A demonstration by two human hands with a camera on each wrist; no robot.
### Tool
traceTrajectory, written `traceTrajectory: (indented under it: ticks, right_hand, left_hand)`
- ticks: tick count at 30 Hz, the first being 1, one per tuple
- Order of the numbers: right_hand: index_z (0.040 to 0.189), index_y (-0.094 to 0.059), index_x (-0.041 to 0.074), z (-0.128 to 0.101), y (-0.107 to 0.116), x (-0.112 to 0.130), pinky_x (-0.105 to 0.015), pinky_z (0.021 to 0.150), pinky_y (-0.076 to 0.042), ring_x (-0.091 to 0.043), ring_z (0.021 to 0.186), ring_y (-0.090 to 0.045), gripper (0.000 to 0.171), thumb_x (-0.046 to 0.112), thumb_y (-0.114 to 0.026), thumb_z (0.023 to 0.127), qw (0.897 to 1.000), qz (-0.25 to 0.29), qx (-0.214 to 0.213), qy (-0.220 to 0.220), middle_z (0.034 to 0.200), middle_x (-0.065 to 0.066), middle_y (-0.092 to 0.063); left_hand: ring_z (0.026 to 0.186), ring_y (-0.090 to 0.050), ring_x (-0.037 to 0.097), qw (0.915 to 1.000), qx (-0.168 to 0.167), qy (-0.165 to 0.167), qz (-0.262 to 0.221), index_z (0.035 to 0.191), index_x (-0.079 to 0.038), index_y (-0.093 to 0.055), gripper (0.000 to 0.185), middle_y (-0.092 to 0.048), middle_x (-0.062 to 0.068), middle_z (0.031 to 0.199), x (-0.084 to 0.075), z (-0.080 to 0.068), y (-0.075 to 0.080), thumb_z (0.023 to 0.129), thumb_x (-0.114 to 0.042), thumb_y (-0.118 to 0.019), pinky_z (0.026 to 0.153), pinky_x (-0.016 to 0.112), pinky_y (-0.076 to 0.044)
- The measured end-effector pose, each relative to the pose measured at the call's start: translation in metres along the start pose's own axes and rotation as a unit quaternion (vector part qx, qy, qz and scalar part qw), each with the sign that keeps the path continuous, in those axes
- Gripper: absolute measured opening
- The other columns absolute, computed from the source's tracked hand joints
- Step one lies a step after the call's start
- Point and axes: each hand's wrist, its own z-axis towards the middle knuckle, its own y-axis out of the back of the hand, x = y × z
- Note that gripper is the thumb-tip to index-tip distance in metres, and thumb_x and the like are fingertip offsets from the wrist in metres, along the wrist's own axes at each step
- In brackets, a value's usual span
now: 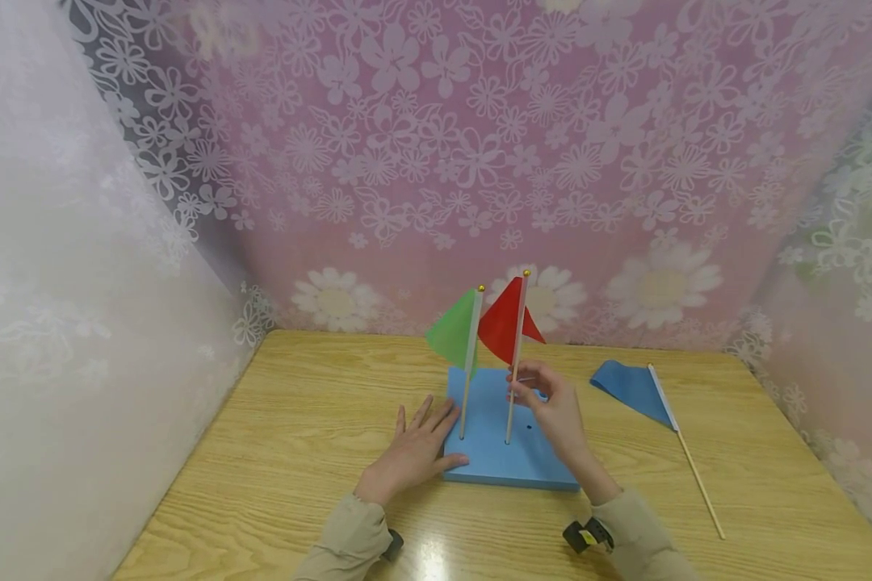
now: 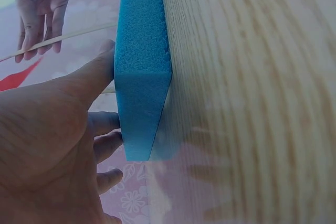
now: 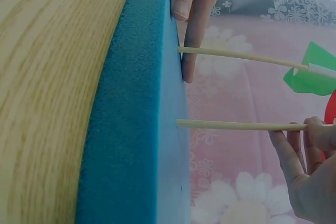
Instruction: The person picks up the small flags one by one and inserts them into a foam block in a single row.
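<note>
A blue foam block (image 1: 490,403) lies on the wooden table (image 1: 298,420). Two flags stand in it: a green flag (image 1: 454,332) on the left and a red flag (image 1: 505,323) on the right. My right hand (image 1: 552,407) pinches the red flag's stick (image 3: 236,125) partway up, with the stick's foot in the foam (image 3: 136,129). My left hand (image 1: 416,448) lies flat, its straight fingers (image 3: 194,3) pressing the block's left edge (image 2: 142,72) beside the green flag's stick (image 3: 231,54). A blue flag (image 1: 632,389) lies flat on the table to the right.
Flowered curtain walls close in the table at the back (image 1: 480,161) and on both sides. The blue flag's thin stick (image 1: 698,476) runs toward the table's front right. An open hole (image 1: 529,427) shows in the foam right of the red flag.
</note>
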Motion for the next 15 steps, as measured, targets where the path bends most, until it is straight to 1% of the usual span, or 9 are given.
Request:
traceTrajectory:
  ticks: [4,7,10,13,15]
  right_hand:
    - [0.118,-0.064,-0.007,-0.0026,-0.0005,-0.0016,-0.033,0.077,-0.062,-0.024,0.09,-0.072,0.025,-0.002,-0.069,0.094,1.0,0.002,0.009,0.008,0.109,-0.031,-0.066]
    - [0.118,-0.064,-0.009,-0.0042,-0.001,-0.0024,-0.033,0.076,-0.062,-0.023,0.089,-0.072,0.026,-0.002,-0.07,0.094,1.0,-0.001,0.015,0.011,0.108,-0.031,-0.067]
    - [0.118,-0.065,-0.008,-0.0057,-0.0014,-0.003,-0.032,0.076,-0.062,-0.026,0.089,-0.072,0.027,-0.001,-0.071,0.093,1.0,-0.01,0.017,0.009,0.107,-0.027,-0.068]
    - [0.117,-0.066,-0.005,-0.0078,-0.0018,-0.0032,-0.03,0.076,-0.062,-0.03,0.089,-0.072,0.026,0.0,-0.072,0.093,1.0,-0.023,0.016,0.006,0.106,-0.024,-0.069]
    - [0.117,-0.067,-0.003,-0.0096,-0.002,-0.0034,-0.029,0.076,-0.062,-0.032,0.09,-0.071,0.026,0.0,-0.072,0.092,0.999,-0.028,0.018,0.004,0.106,-0.024,-0.07]
  left_hand:
    - [0.155,-0.015,0.038,1.0,-0.002,-0.001,-0.005,0.16,-0.01,-0.033,0.079,-0.026,0.007,0.167,-0.0001,-0.0008,0.0003,0.099,-0.052,-0.059,0.117,0.073,-0.01]
    - [0.155,-0.015,0.038,1.0,-0.002,-0.001,-0.007,0.16,-0.009,-0.032,0.078,-0.026,0.007,0.167,0.0,-0.0008,0.0005,0.099,-0.051,-0.059,0.117,0.073,-0.01]
    - [0.155,-0.015,0.039,1.0,-0.004,-0.003,-0.008,0.16,-0.009,-0.032,0.078,-0.026,0.008,0.167,-0.0005,-0.0009,0.0012,0.099,-0.05,-0.06,0.117,0.073,-0.01]
    - [0.155,-0.015,0.039,0.9999,-0.005,-0.003,-0.011,0.16,-0.008,-0.033,0.078,-0.026,0.009,0.167,-0.001,-0.0012,0.0018,0.099,-0.05,-0.06,0.117,0.073,-0.01]
    - [0.155,-0.015,0.039,0.9999,-0.005,-0.002,-0.011,0.16,-0.008,-0.033,0.078,-0.026,0.009,0.167,-0.0013,-0.0011,0.0021,0.099,-0.049,-0.06,0.117,0.074,-0.01]
